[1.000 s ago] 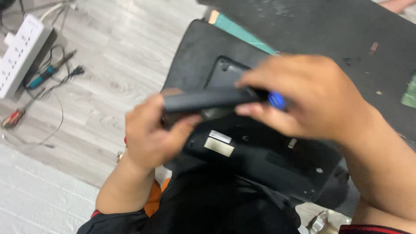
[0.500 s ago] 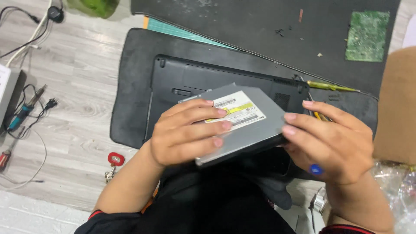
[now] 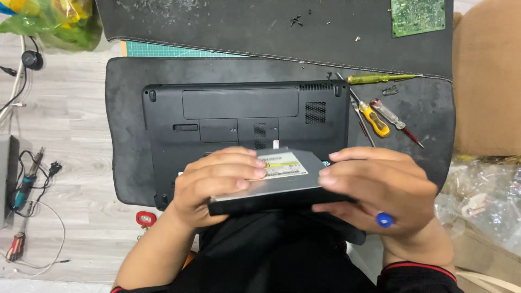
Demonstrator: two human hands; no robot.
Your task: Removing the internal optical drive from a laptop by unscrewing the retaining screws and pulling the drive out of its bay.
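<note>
Both my hands hold a flat grey optical drive point(image 3: 285, 176) with a white and yellow label, level above the near edge of a black laptop point(image 3: 244, 116) lying bottom-up on a black mat point(image 3: 125, 108). My left hand point(image 3: 217, 184) grips the drive's left end, fingers on top. At the drive's right end my right hand point(image 3: 374, 190) grips it, and a small blue object point(image 3: 384, 219) shows near its thumb.
Several screwdrivers point(image 3: 374, 119) lie on the mat right of the laptop. A green circuit board point(image 3: 418, 16) rests on a second mat at the top. A soldering iron point(image 3: 24, 182) and cables lie on the wooden floor at left. Plastic bags point(image 3: 483, 201) sit at right.
The drive went from edge-on in my hands to flat, label up. The view has swung so the whole laptop is seen square-on.
</note>
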